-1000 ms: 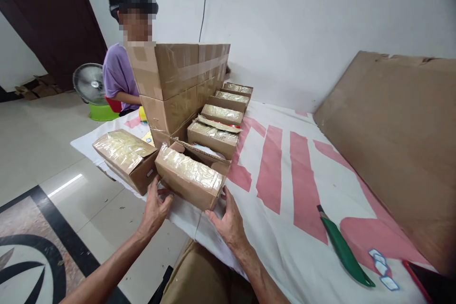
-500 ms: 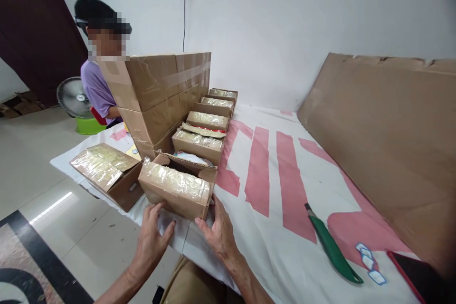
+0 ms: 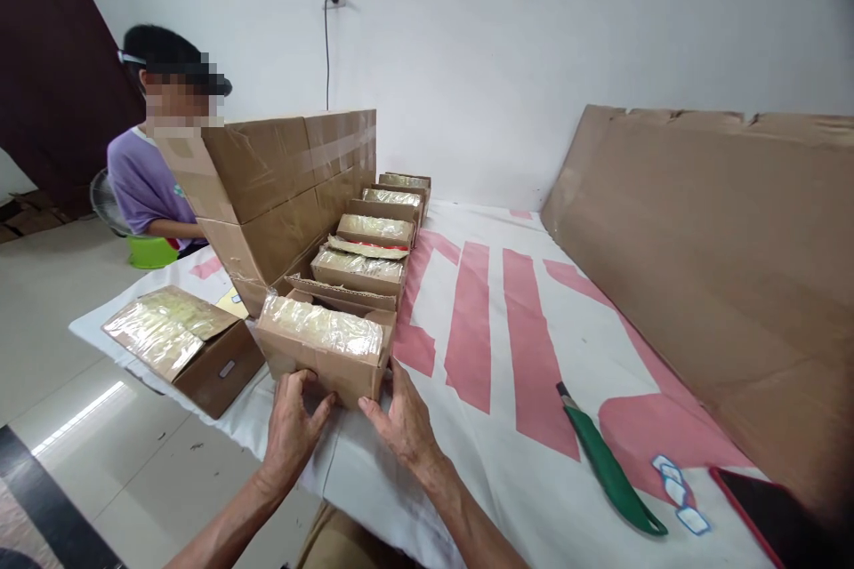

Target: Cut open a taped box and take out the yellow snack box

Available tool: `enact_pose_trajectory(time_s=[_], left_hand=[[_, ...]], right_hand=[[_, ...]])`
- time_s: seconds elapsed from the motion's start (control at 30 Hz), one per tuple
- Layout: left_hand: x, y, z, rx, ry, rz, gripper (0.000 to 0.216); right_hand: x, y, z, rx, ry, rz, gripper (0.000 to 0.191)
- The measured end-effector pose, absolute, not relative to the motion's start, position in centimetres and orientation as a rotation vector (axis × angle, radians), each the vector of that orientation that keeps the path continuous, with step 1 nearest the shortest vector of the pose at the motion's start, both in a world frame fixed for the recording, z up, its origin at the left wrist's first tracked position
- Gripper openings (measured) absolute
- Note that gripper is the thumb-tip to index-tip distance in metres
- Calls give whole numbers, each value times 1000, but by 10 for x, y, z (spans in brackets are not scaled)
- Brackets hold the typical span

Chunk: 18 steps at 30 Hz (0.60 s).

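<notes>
Both hands press against the near face of a small rectangular cardboard box [image 3: 321, 347] at the tabletop's [image 3: 534, 480] front edge: left hand [image 3: 291, 427] at its lower left, right hand [image 3: 398, 420] at its right corner, fingers spread, not clamped. Glossy, crinkled clear film covers the box's top; matching film-topped boxes [image 3: 374, 231] line up behind it beside tall taped cartons [image 3: 280, 187]

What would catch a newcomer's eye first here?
Both hands, left hand and right hand, press the near face of the tape-topped carton at the table edge. A row of small cartons runs behind it beside tall stacked boxes; a green utility knife lies at right.
</notes>
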State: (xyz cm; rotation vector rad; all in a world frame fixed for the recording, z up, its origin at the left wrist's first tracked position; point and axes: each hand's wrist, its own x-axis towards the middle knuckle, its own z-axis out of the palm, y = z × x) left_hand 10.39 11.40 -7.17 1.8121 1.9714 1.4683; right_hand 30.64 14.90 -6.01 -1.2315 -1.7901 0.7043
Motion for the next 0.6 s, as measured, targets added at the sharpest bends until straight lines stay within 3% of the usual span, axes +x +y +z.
enact_pose_trajectory(time_s=[0.6], left_hand=[[102,147,-73,1834,1805,1469,18]], right_hand=[[313,182,-62,-1218,-1800,700,73]])
